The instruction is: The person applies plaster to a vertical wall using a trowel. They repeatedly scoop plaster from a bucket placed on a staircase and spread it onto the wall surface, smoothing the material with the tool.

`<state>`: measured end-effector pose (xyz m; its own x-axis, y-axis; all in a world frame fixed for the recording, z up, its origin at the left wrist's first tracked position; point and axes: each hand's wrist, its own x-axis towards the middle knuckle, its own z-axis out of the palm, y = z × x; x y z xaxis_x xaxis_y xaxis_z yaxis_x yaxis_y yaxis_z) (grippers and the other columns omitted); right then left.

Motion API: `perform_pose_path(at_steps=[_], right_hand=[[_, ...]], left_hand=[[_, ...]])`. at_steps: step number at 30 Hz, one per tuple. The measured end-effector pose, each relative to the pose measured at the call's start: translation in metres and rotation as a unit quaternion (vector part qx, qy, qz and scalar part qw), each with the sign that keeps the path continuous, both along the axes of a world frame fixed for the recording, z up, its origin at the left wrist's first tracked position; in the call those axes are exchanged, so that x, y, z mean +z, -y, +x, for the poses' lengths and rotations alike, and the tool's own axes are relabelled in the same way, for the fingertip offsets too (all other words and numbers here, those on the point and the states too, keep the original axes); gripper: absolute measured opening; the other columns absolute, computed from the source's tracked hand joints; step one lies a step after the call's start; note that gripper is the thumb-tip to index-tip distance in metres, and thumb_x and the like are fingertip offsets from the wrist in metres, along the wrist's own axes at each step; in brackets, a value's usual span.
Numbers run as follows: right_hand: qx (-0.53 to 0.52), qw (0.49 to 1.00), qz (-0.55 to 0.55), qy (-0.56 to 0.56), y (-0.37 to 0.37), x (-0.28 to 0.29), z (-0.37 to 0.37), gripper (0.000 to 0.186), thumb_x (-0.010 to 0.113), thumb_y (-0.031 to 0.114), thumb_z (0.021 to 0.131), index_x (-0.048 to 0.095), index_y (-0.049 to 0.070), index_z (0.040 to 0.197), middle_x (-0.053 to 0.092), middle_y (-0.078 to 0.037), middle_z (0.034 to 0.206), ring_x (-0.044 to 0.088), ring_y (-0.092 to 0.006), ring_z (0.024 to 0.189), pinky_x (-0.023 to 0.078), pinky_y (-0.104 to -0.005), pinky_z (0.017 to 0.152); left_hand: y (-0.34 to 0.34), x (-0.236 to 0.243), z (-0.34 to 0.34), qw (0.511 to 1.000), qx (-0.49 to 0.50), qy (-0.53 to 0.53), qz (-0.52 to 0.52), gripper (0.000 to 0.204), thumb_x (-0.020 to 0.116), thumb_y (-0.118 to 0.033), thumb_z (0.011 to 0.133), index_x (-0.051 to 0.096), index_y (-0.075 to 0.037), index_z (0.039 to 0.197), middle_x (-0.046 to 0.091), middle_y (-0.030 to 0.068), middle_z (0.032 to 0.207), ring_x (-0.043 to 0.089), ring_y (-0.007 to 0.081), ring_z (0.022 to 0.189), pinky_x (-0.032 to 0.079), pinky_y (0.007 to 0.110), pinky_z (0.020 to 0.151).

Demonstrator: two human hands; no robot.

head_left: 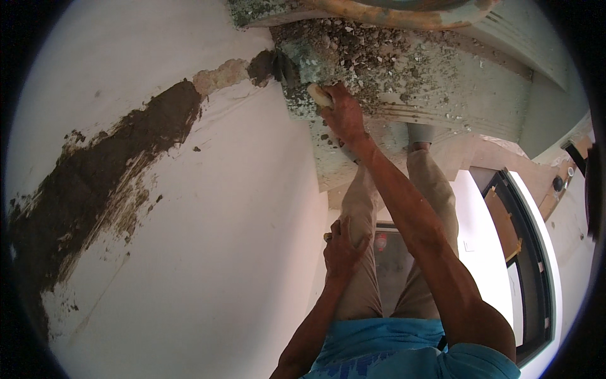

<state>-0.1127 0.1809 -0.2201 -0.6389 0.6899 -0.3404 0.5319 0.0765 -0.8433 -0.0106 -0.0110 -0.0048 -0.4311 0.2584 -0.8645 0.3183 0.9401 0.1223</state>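
My right hand (345, 115) is closed round the pale handle of a trowel (319, 95). Its grey blade (288, 68) meets the wall where a dark patch of wet mortar (260, 67) ends, just above the step. A broad band of dark mortar (120, 145) slants down the white wall to the left. Between the two mortar areas shows a bare, rough strip of wall (221, 77). My left hand (344, 252) lies on my left thigh with its fingers apart, holding no tool.
Rubble and loose mortar crumbs (372, 60) cover the stair step (467, 82) ahead. At the top edge is the curved rim of a stained basin (404, 19). My feet stand on a lower step. A dark-framed door or window (533, 271) is at the right.
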Motion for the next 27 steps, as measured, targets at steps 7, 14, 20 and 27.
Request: perform_pose_path(at_steps=[7, 14, 20, 27], right_hand=[[0.018, 0.998, -0.005, -0.064, 0.012, 0.018, 0.005, 0.05, 0.065, 0.002, 0.073, 0.057, 0.0, 0.123, 0.057, -0.022, 0.109, 0.063, -0.0431, 0.094, 0.054, -0.0499, 0.082], [0.029, 0.996, 0.02, -0.082, 0.02, 0.038, 0.008, 0.056, 0.068, 0.001, 0.073, 0.054, 0.001, 0.127, 0.054, -0.021, 0.112, 0.062, -0.0435, 0.093, 0.054, -0.05, 0.08], [0.041, 0.997, 0.028, -0.058, 0.033, 0.06, 0.009, 0.062, 0.07, 0.001, 0.072, 0.049, 0.003, 0.131, 0.053, -0.02, 0.113, 0.061, -0.0429, 0.099, 0.056, -0.0489, 0.078], [0.012, 0.998, 0.047, -0.041, 0.054, 0.105, -0.009, 0.06, 0.07, -0.001, 0.069, 0.052, -0.002, 0.126, 0.051, -0.019, 0.115, 0.059, -0.0401, 0.104, 0.055, -0.0471, 0.079]], left_hand=[[-0.003, 0.0, -0.001, 1.0, -0.019, -0.001, -0.008, 0.075, 0.074, -0.047, 0.084, 0.047, -0.007, 0.141, 0.053, 0.016, 0.135, 0.06, 0.0353, 0.114, 0.056, 0.045, 0.089], [-0.003, 0.0, -0.006, 1.0, -0.024, 0.004, 0.001, 0.074, 0.074, -0.047, 0.085, 0.047, -0.007, 0.141, 0.052, 0.0165, 0.135, 0.059, 0.0355, 0.114, 0.056, 0.045, 0.089], [-0.003, 0.0, -0.008, 1.0, -0.015, 0.006, 0.019, 0.074, 0.074, -0.048, 0.084, 0.048, -0.005, 0.14, 0.052, 0.0167, 0.136, 0.058, 0.0383, 0.114, 0.056, 0.047, 0.089], [-0.003, -0.001, -0.007, 0.999, -0.028, 0.034, -0.025, 0.071, 0.076, -0.042, 0.083, 0.049, -0.004, 0.136, 0.05, 0.0165, 0.135, 0.058, 0.0397, 0.111, 0.056, 0.047, 0.084]])
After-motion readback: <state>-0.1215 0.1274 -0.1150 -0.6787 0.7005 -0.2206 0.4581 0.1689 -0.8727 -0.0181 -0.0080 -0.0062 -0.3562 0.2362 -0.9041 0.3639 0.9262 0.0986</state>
